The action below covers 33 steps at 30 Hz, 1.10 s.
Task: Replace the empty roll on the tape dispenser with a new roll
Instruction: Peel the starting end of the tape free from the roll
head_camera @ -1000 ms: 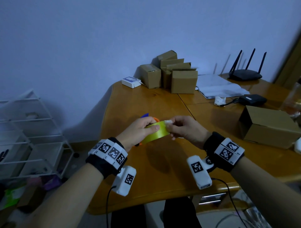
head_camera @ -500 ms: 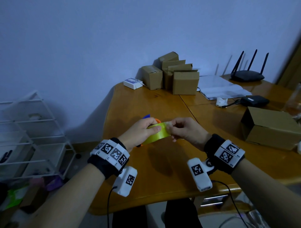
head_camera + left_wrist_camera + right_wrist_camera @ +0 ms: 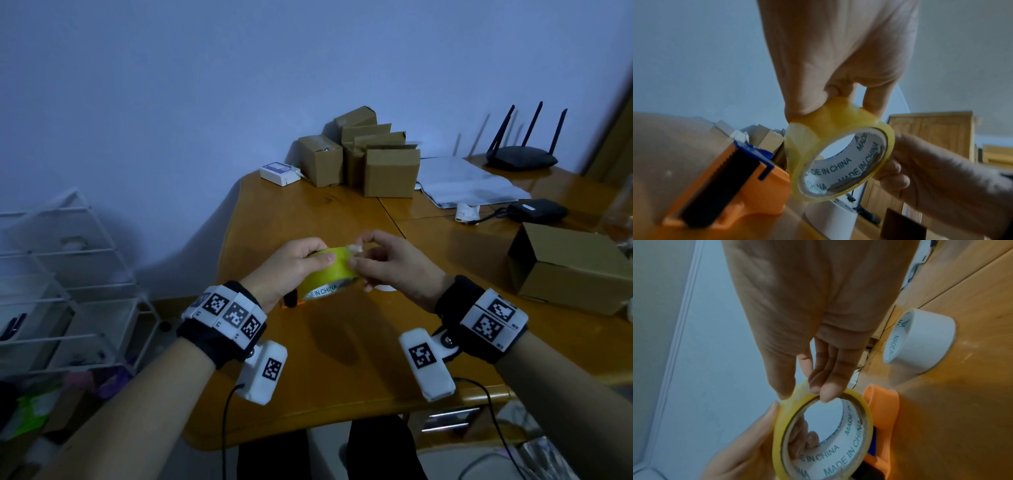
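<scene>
A yellow tape roll point(image 3: 327, 274) with a white "MADE IN CHINA" core is held in the air above the table's near left part. My left hand point(image 3: 322, 255) grips it from the left, thumb on the outer face and fingers through the core point(image 3: 807, 441). From the right, my right hand point(image 3: 354, 255) pinches the roll's top rim point(image 3: 818, 395), where a pale loose tape end shows. The orange dispenser point(image 3: 735, 186) with its blue blade guard lies on the table just under the roll point(image 3: 838, 146), mostly hidden in the head view. The empty white core point(image 3: 920, 340) lies beside it.
Small cardboard boxes point(image 3: 373, 157) stand at the table's back, with a white device point(image 3: 279, 173) to their left. Papers point(image 3: 469, 185), a black router point(image 3: 519, 159) and a black adapter point(image 3: 537, 210) lie at the back right. A larger box point(image 3: 568, 267) sits to the right. A white wire rack point(image 3: 61, 281) stands left of the table.
The roll has tipped so its printed core now faces me. My right fingers have shifted on its top rim. Both hands stay over the same part of the table.
</scene>
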Each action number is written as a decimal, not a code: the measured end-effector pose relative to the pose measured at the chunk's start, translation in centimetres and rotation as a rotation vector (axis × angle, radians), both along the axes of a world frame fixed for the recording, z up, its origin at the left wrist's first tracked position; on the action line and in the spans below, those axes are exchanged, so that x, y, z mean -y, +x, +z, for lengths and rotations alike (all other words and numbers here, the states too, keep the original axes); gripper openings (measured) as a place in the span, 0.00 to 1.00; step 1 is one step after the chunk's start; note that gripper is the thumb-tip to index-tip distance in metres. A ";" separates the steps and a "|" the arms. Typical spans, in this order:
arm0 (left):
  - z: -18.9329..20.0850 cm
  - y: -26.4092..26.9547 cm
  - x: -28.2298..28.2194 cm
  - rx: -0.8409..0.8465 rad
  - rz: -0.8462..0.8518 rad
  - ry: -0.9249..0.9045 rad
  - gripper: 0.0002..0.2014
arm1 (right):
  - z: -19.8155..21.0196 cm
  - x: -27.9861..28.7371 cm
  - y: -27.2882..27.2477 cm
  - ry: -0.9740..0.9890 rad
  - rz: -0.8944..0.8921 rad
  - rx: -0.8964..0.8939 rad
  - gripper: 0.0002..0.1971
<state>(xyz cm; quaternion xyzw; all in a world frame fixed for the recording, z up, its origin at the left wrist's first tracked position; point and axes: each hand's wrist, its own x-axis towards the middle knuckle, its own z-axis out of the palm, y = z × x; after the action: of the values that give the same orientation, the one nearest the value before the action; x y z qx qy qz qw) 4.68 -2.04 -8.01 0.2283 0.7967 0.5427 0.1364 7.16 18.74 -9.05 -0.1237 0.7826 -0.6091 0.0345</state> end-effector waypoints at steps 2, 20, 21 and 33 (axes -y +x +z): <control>0.2 0.0 -0.1 -0.053 -0.005 -0.062 0.11 | 0.1 0.3 -0.1 0.042 -0.005 0.013 0.14; 0.7 0.9 0.2 -0.083 -0.103 -0.068 0.12 | -0.1 0.2 0.2 -0.151 0.132 0.182 0.10; 0.6 0.8 0.3 -0.084 -0.100 -0.066 0.14 | -0.1 0.3 0.2 -0.157 0.134 0.179 0.10; 0.0 0.0 1.4 -0.043 -0.096 -0.022 0.15 | 0.2 1.3 0.3 -0.097 0.136 0.190 0.08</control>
<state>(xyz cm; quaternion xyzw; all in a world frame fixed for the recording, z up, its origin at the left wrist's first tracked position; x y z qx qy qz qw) 4.70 -3.40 -8.03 0.2762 0.7935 0.5219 0.1473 7.45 17.44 -8.83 -0.1195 0.7352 -0.6516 0.1436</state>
